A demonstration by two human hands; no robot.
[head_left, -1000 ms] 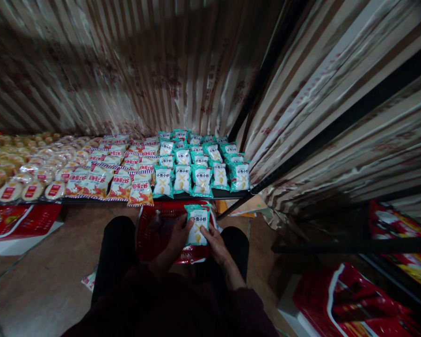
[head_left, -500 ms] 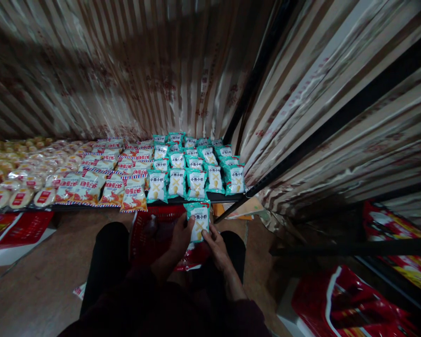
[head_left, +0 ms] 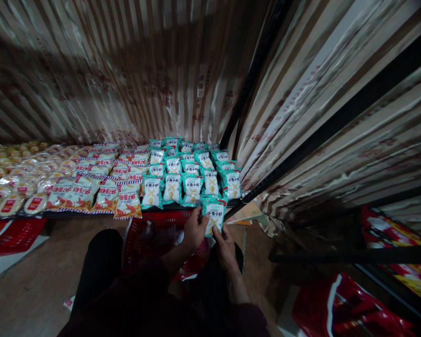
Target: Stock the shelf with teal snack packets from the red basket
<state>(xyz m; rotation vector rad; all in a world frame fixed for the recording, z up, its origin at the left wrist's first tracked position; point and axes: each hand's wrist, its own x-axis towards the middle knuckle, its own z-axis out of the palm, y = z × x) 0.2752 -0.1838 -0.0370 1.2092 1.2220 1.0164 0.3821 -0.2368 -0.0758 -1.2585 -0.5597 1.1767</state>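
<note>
A teal and white snack bag is held upright between both hands, just in front of the shelf edge. My left hand grips its left side, the thumb on the front. My right hand pinches the lower right part, thumb also on the front. Behind it, matching teal snack bags stand in several rows on the low black shelf. Orange and white snack bags fill the rows to their left. Below my hands sits a red basket with dark, unclear contents.
Round wrapped cakes cover the shelf's left part. A striped curtain hangs behind. Black metal bars slant across the right side. Red bags stand low at the right, and a red and white box lies under the shelf at left.
Both hands have moved a little right and up with the snack bag, closer to the front teal row. The camera view has shifted slightly.
</note>
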